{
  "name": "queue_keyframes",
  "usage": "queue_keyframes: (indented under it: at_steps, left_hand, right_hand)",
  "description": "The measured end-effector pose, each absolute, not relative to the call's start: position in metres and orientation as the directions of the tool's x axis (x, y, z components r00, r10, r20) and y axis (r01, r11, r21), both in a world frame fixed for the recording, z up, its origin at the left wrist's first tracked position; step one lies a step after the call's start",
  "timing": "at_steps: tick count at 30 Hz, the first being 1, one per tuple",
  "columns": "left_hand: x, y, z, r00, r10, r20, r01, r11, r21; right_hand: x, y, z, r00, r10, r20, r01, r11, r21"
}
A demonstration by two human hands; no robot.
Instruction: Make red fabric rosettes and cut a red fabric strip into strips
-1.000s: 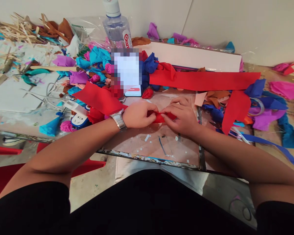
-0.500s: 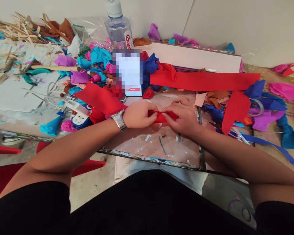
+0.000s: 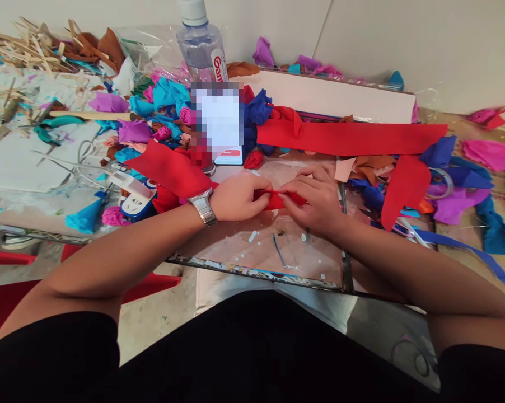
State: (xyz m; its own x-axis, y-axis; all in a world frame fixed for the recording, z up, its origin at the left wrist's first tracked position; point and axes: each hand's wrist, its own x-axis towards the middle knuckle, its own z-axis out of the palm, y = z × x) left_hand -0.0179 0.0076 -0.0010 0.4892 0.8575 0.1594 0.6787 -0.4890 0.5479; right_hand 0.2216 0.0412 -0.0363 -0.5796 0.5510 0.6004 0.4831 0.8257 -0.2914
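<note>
Both hands meet over the near middle of the table, pinching one red crepe paper strip (image 3: 278, 202). My left hand (image 3: 238, 197), with a metal watch at its wrist, is closed on the strip with thumb and forefinger. Facing it, my right hand (image 3: 313, 200) pinches the same strip a short way to the right, its other fingers curled. Part of the strip is hidden beneath the fingers. A wide red piece (image 3: 168, 169) lies left of my left hand and reaches toward the wrist. Behind the hands a long red strip (image 3: 353, 139) lies flat.
A phone (image 3: 221, 126) with a blurred screen leans by a water bottle (image 3: 200, 47). Crumpled coloured paper (image 3: 168, 99) heaps up behind. At left are a power strip (image 3: 138, 202), pliers (image 3: 53, 126) and wooden sticks (image 3: 29, 47). A tape roll (image 3: 443, 184) lies at right.
Both hands stay almost where they were, still pinching the red strip. The view has shifted very slightly; nothing else has visibly moved.
</note>
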Motion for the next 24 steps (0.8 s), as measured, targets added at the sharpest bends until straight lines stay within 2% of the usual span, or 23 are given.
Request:
queue_keyframes:
  at_steps: [9,15,24]
  left_hand:
    - [-0.0198,0.0109,-0.0049,0.465,0.87,0.163,0.63,-0.454,0.631]
    - [-0.02,0.0116,-0.0062,0.511,0.84,0.183,0.596,-0.5,0.628]
    - [-0.0193,0.0109,-0.004,0.495,0.852,0.173,0.578,-0.471,0.667]
  right_hand:
    - [0.2216,0.04,-0.0356,-0.601,0.494,0.628,0.451,0.859,-0.244]
    - [0.2224,0.0406,-0.0371,-0.603,0.512,0.612,0.454,0.851,-0.264]
    - [0.2228,0.04,-0.0339,-0.617,0.495,0.612,0.442,0.861,-0.251]
